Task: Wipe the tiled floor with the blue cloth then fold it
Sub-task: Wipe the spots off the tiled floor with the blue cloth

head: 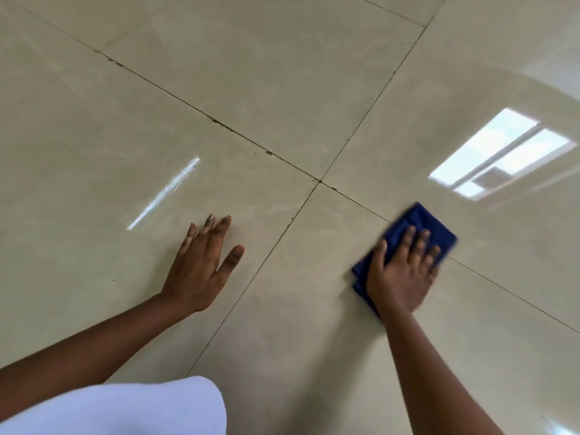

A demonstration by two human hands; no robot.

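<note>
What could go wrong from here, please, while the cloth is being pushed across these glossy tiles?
The right hand presses flat on the blue cloth without gripping it, so the folded cloth could slide out or bunch up. The left hand is propped on the shiny tiled floor; it might slip if that tile is damp. Dark grime in the grout line may be missed by a flat wipe.

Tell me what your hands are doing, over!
Right hand pressing blue cloth flat on tiled floor. Left hand flat on floor. Nothing in the way.
</note>
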